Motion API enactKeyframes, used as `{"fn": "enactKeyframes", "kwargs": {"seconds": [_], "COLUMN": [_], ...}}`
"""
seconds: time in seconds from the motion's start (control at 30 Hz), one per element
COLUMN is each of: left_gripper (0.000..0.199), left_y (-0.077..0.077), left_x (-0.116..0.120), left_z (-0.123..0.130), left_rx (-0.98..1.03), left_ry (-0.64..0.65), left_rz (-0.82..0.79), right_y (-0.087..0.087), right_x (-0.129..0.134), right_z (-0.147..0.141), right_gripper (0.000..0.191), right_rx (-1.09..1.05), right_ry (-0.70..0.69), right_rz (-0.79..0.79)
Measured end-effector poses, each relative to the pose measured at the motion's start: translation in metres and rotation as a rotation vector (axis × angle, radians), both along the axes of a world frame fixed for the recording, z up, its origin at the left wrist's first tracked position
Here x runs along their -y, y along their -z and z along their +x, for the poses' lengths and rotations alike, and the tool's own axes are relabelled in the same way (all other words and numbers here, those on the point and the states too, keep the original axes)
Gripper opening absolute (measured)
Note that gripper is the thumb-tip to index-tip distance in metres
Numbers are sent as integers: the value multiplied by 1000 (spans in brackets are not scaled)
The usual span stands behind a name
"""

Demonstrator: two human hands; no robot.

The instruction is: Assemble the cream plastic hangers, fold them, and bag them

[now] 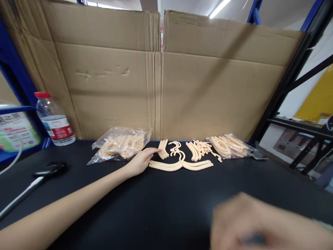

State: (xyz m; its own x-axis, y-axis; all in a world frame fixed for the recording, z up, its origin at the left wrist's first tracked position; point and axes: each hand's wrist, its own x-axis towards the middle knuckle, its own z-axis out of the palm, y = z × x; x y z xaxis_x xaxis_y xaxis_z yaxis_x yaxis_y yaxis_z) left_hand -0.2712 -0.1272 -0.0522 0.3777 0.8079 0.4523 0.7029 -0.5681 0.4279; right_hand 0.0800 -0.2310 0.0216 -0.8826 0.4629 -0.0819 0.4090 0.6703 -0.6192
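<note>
My left hand point(142, 161) lies on the black table with its fingers stretched out. Its index fingertip reaches the lower end of a small row of beige curved hanger arms point(163, 149). Close to its thumb side is the left end of a beige clothes hanger point(192, 166), laid flat with its arms spread and its hook pointing away from me. Beige hanger hooks point(175, 146) lie just beyond it. My right hand point(241, 222) is low in the near right, smeared by motion. A dark patch shows at its fingers, too blurred to name.
Clear plastic bags of beige parts lie left point(121, 144) and right point(229, 146). More hanger arms point(194, 151) and small pieces point(204, 147) sit between. A water bottle point(56, 121), a black device with a white cable point(53, 169) and a cardboard wall point(109, 80) border the table.
</note>
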Motion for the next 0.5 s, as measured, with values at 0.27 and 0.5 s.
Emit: {"fn": "enactKeyframes", "kwargs": {"seconds": [0.27,0.5], "left_gripper": [46,46], "left_y": [1,0], "left_x": [-1,-4], "left_z": [-2,-1], "left_rx": [-60,-61], "left_ry": [36,44], "left_rz": [25,34], "right_y": [19,34], "right_x": [-189,-233], "right_z": [-81,-121], "right_gripper": [22,13], "right_rx": [-227,-97], "right_ry": [144,-50], "right_rz": [556,561]}}
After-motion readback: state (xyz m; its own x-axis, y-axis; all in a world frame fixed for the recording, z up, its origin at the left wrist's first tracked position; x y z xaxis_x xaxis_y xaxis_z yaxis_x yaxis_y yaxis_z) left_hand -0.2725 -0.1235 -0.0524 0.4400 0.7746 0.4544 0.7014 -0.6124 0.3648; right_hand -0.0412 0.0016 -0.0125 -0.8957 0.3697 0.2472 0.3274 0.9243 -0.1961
